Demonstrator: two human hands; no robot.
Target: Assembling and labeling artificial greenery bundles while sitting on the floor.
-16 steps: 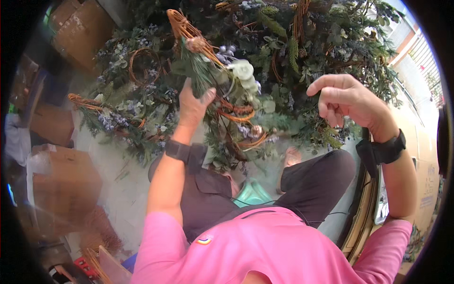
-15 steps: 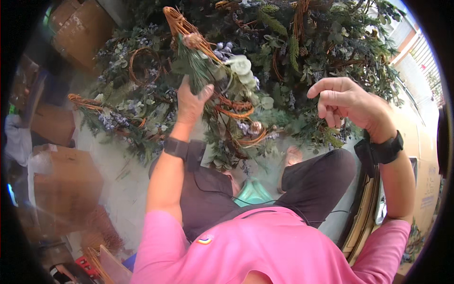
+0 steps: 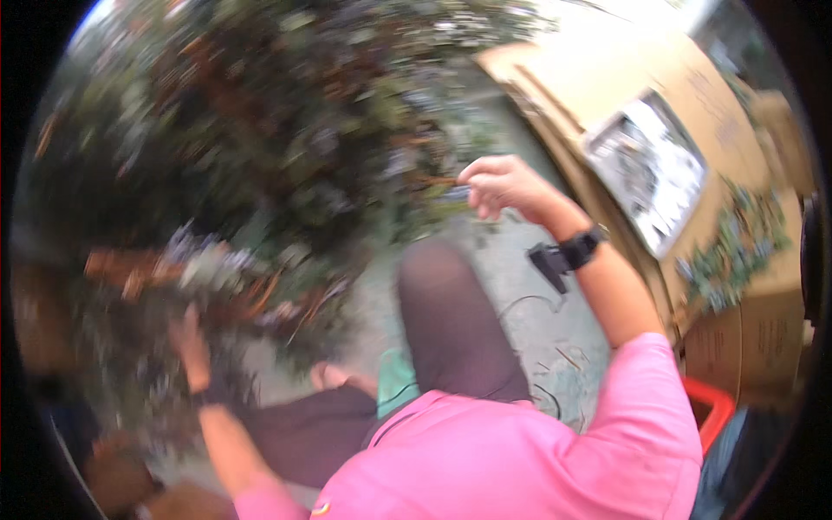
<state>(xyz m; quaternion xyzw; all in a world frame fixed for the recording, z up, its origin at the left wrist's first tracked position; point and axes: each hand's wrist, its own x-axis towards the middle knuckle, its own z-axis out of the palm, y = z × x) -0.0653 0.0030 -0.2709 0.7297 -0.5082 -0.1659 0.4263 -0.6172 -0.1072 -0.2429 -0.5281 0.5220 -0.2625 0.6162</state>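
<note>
My left hand [image 3: 189, 340] is smeared by motion at the lower left, against a wreath [image 3: 217, 273] of brown twigs, grey-green leaves and pale purple berries. Blur hides whether its fingers grip the wreath. My right hand [image 3: 507, 186] is at the right edge of a big pile of similar greenery [image 3: 303, 130]. Its thumb and fingers are pinched together, and a thin brown streak lies at the fingertips. I cannot make out whether that streak is held or lies behind.
To the right, large cardboard [image 3: 598, 78] carries a silver tray [image 3: 650, 169] of small bits. A leafy sprig bunch [image 3: 741, 247] lies beside it. A red-rimmed container [image 3: 715, 412] is at the lower right. A green stool [image 3: 396, 381] shows between my legs.
The view has swung to the right, bringing the tray and sprigs into sight. My left hand and the wreath now appear lower left. My right hand's fingers have come together.
</note>
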